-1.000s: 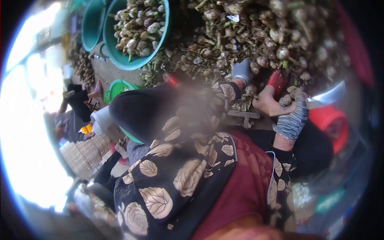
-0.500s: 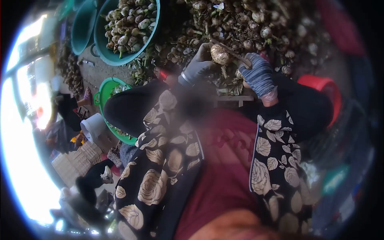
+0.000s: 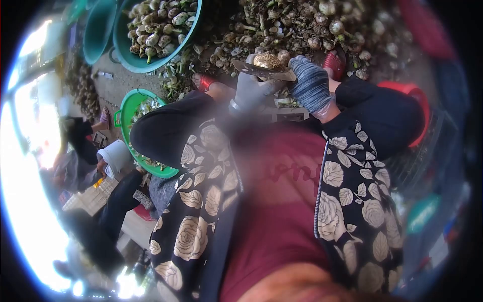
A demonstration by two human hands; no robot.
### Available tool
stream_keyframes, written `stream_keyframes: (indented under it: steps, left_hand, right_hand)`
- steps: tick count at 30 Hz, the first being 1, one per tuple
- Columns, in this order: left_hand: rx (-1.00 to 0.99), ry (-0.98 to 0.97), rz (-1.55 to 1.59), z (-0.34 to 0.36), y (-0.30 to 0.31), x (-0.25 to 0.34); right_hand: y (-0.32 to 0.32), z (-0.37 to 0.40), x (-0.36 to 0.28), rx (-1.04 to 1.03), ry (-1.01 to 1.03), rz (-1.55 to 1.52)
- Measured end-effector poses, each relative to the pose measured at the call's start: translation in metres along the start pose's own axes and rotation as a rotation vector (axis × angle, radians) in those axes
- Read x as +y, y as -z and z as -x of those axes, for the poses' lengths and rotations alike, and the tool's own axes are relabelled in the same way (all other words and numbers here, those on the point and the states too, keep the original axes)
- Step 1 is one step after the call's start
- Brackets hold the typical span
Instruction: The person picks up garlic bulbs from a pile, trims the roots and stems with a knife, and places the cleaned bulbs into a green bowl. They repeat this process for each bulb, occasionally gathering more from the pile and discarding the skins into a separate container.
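Closed around a garlic bulb (image 3: 267,61) with its roots upward is my left hand (image 3: 251,90), in a pale grey glove. My right hand (image 3: 312,86), in a striped blue-grey glove, grips a knife (image 3: 264,71) by its hidden handle. The broad blade lies across the near side of the bulb and points left. Beyond both hands spreads a heap of dirty garlic bulbs (image 3: 314,25).
A teal basin (image 3: 197,25) holds garlic bulbs at the upper left, beside another teal basin (image 3: 95,35). A green basin (image 3: 123,105) with scraps stands by my left knee, a red tub (image 3: 421,98) by my right. A white bucket (image 3: 116,154) and another person's leg (image 3: 118,201) are further left.
The bulb has turned so its roots show, and its stem is out of view. The knife blade has come across it, and both hands are closer together.
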State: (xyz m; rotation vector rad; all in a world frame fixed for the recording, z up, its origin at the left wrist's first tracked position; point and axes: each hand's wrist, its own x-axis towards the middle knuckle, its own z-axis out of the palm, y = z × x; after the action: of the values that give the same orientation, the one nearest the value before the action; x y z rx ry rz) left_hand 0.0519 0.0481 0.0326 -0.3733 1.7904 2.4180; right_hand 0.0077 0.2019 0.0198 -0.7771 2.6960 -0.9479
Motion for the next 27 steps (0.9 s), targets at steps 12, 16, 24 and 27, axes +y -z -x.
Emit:
stream_keyframes:
  steps: [12,16,24,27]
  left_hand:
    - [-0.162,0.137,-0.268,0.027,0.0,0.029]
    - [-0.151,0.198,-0.069,0.031,0.013,0.016]
    - [-0.341,-0.523,-1.324,0.005,0.035,0.009]
    - [-0.708,-0.576,-1.657,0.004,0.029,0.006]
  right_hand:
    - [-0.041,-0.008,0.082,-0.31,0.072,0.477]
    - [-0.041,-0.025,0.089,0.151,-0.404,-0.03]
    - [-0.004,-0.026,0.019,0.043,-0.135,-0.097]
    - [0.002,-0.035,-0.006,-0.282,0.023,0.115]
